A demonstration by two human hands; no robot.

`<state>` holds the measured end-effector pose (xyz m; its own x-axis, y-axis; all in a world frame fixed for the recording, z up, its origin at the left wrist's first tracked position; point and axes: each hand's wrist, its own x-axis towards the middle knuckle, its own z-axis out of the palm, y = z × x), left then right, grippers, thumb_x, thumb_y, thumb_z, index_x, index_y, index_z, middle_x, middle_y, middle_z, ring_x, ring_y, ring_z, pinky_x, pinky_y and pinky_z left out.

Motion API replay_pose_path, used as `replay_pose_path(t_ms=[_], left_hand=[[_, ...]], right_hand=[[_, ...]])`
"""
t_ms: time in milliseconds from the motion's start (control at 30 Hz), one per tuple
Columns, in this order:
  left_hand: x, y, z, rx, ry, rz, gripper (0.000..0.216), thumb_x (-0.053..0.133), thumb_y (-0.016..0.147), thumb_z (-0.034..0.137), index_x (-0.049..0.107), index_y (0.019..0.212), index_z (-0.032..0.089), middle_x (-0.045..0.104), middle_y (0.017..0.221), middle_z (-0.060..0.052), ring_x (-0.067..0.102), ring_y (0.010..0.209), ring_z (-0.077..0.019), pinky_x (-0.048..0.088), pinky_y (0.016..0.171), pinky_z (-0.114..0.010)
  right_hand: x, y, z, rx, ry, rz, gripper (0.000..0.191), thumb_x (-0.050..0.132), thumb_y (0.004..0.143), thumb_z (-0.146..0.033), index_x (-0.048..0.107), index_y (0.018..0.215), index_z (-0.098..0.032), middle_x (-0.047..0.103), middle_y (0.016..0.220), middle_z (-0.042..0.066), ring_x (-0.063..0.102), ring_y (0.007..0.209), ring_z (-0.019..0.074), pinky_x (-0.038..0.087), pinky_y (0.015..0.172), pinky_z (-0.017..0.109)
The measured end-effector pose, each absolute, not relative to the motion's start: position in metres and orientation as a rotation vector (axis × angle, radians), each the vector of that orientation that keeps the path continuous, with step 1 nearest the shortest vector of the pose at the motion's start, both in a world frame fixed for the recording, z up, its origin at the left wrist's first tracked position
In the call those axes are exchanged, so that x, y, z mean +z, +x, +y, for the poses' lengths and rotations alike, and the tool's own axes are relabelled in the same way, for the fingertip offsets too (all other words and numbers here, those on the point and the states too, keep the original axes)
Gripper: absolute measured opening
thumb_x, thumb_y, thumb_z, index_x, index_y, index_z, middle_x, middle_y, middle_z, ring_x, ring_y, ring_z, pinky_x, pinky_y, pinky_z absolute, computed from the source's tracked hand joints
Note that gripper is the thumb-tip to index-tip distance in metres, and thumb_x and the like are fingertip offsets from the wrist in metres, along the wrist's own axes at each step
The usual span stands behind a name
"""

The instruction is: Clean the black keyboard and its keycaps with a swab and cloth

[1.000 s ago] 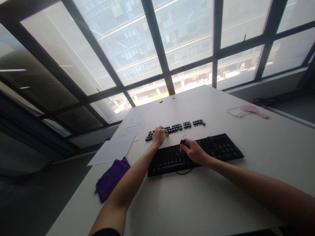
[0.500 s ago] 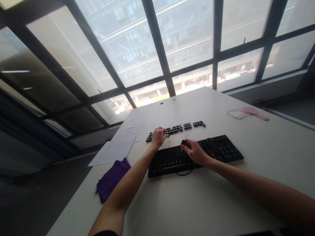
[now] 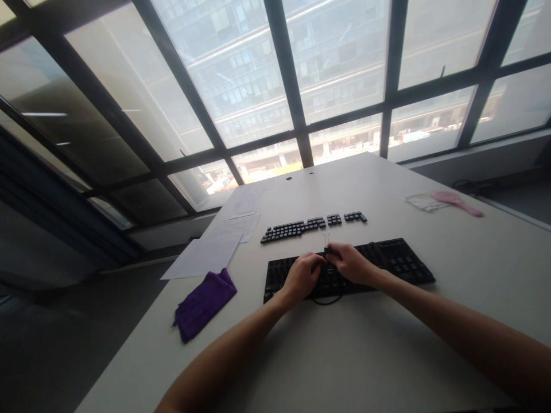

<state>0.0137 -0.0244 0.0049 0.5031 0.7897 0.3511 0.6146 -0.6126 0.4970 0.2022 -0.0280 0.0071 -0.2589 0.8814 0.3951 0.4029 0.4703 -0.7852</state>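
Note:
A black keyboard lies across the white desk under both hands. My right hand grips a keycap puller by its dark handle, with the thin wire prongs pointing up and away. Close beside it, over the keyboard's middle, my left hand is closed with fingers curled downward; whatever they hold, if anything, is hidden. Behind the keyboard, loose black keycaps are laid out in rows on the desk, with smaller groups of keycaps to their right.
A folded purple cloth lies left of the keyboard. Sheets of paper run along the desk's left edge. A pink handled brush or mirror rests beside a clear bag at the right. A cable loop sticks out in front of the keyboard.
My left hand has come back from the row of keycaps to the keyboard, beside my right hand. My right hand keeps the puller. The view has shifted slightly.

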Motion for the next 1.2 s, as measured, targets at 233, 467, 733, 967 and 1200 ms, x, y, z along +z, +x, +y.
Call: replay_pose_path(t_ms=[233, 467, 733, 967, 1200], left_hand=[[0.0, 0.014, -0.023, 0.827, 2.44, 1.209, 0.013, 0.056, 0.086, 0.016, 0.068, 0.09, 0.019, 0.065, 0.094, -0.006, 0.059, 0.092, -0.0208, 0.047, 0.084, -0.032], [0.009, 0.014, -0.028, 0.76, 2.465, 1.065, 0.021, 0.059, 0.076, 0.008, 0.069, 0.089, 0.02, 0.066, 0.093, -0.006, 0.059, 0.092, -0.0211, 0.047, 0.086, -0.032], [0.007, 0.021, -0.024, 0.73, 2.355, 1.155, 0.016, 0.076, 0.076, 0.032, 0.074, 0.088, 0.022, 0.068, 0.091, -0.005, 0.062, 0.088, -0.0212, 0.048, 0.078, -0.031], [0.007, 0.023, -0.028, 0.865, 2.3, 1.082, 0.014, 0.073, 0.08, 0.028, 0.073, 0.091, 0.02, 0.068, 0.091, -0.005, 0.063, 0.086, -0.0196, 0.049, 0.08, -0.031], [0.008, 0.023, -0.034, 1.011, 2.28, 1.068, 0.021, 0.073, 0.081, 0.025, 0.065, 0.101, 0.02, 0.067, 0.086, -0.002, 0.062, 0.077, -0.0166, 0.051, 0.073, -0.028]], right_hand=[[0.005, 0.204, -0.037, 0.62, -1.028, -1.996, 0.015, 0.051, 0.089, -0.02, 0.058, 0.075, -0.019, 0.065, 0.073, 0.003, 0.056, 0.068, 0.0184, 0.04, 0.064, 0.028], [-0.005, 0.204, -0.045, 0.341, -0.997, -2.132, 0.016, 0.052, 0.088, -0.016, 0.062, 0.077, -0.02, 0.066, 0.076, 0.008, 0.058, 0.073, 0.022, 0.041, 0.071, 0.032], [-0.007, 0.207, -0.04, 0.769, -1.087, -1.71, 0.015, 0.054, 0.085, -0.02, 0.062, 0.073, -0.018, 0.066, 0.067, 0.002, 0.06, 0.064, 0.0185, 0.044, 0.062, 0.028], [-0.004, 0.208, -0.042, 0.754, -1.074, -1.659, 0.015, 0.054, 0.085, -0.023, 0.061, 0.073, -0.018, 0.067, 0.069, 0.002, 0.06, 0.068, 0.0187, 0.045, 0.067, 0.029], [-0.005, 0.204, -0.046, 0.735, -1.133, -1.641, 0.014, 0.052, 0.091, -0.032, 0.058, 0.095, -0.019, 0.07, 0.074, 0.003, 0.062, 0.066, 0.0192, 0.044, 0.063, 0.029]])
